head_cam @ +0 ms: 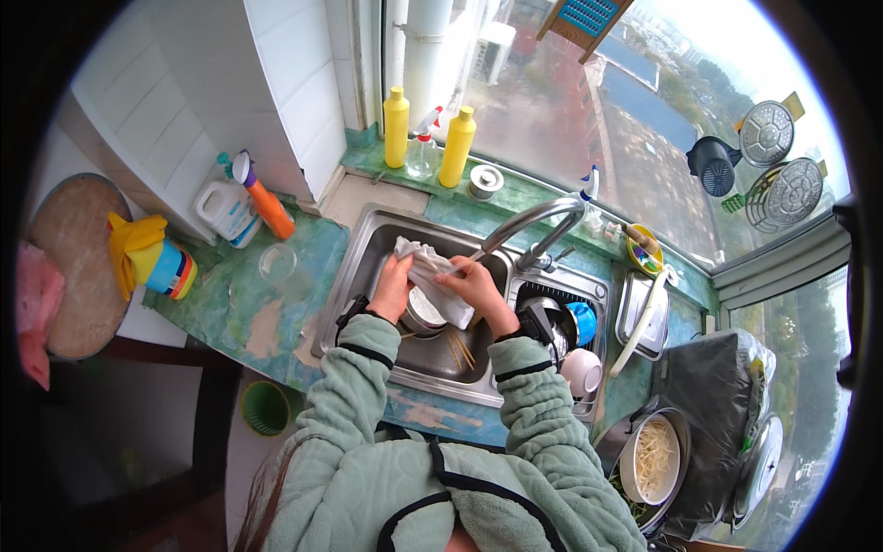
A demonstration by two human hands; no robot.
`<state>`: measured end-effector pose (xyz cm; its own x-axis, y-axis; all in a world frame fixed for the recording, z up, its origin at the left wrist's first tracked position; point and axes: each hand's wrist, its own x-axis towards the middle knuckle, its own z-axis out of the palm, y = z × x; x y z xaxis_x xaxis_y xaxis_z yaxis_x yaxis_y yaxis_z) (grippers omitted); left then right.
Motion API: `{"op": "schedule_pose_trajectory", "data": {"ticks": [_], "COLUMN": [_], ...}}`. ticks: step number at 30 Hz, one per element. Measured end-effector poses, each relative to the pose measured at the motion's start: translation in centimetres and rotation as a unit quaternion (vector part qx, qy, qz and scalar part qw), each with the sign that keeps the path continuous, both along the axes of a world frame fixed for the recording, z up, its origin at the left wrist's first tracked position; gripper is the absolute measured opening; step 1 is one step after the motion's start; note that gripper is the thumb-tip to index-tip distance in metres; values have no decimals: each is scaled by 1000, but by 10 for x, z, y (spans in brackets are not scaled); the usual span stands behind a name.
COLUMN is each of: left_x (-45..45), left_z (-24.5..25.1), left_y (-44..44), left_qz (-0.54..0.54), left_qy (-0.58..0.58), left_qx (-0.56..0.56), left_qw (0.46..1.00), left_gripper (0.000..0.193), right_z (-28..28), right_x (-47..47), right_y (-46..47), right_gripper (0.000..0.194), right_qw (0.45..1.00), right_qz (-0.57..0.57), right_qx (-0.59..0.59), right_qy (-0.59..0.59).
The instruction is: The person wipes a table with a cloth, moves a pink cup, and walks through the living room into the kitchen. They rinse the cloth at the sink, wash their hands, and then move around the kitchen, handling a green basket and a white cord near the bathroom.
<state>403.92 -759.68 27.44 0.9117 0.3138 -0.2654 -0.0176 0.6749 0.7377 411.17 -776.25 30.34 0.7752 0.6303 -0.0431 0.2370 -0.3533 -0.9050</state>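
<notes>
Over the larger sink basin, a wet-looking white cloth is bunched between both my hands. My left hand grips its left side, and the fingers of my right hand pinch its upper right part. The spout of the chrome faucet ends just above my right hand. Beneath the cloth sits a round metal pot or bowl with something white inside, partly hidden by the cloth and my left hand. Several wooden chopsticks lie on the basin floor to its right.
The smaller basin holds a rack with a blue cup and a pink-white bowl. Yellow bottles and a spray bottle line the sill. A clear cup stands left. Lower right, a bowl of pale strips rests in a pot.
</notes>
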Motion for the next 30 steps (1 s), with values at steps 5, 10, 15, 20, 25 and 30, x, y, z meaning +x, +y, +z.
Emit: {"op": "schedule_pose_trajectory", "data": {"ticks": [5,10,15,20,25,30], "left_x": [-19,-19,-8,12,20,6], "left_z": [-4,-5,-19,-13,22,53], "left_y": [-1,-36,-32,-41,-52,-41], "left_qz": [25,-201,-226,-159,-140,-193], "left_qy": [154,75,69,25,-91,-69], "left_qx": [177,106,211,217,153,140], "left_qw": [972,971,948,963,974,969], "left_gripper": [51,69,45,39,43,33], "right_z": [3,10,13,-5,-28,-27], "right_x": [8,-2,10,25,3,2], "right_y": [12,22,-2,-30,-49,-33], "right_gripper": [17,19,15,19,49,35], "right_qw": [864,898,853,956,913,992], "right_qz": [-116,-69,-125,-150,-181,-28], "right_qx": [325,285,354,173,-215,121], "right_qy": [366,329,362,182,-297,10]}}
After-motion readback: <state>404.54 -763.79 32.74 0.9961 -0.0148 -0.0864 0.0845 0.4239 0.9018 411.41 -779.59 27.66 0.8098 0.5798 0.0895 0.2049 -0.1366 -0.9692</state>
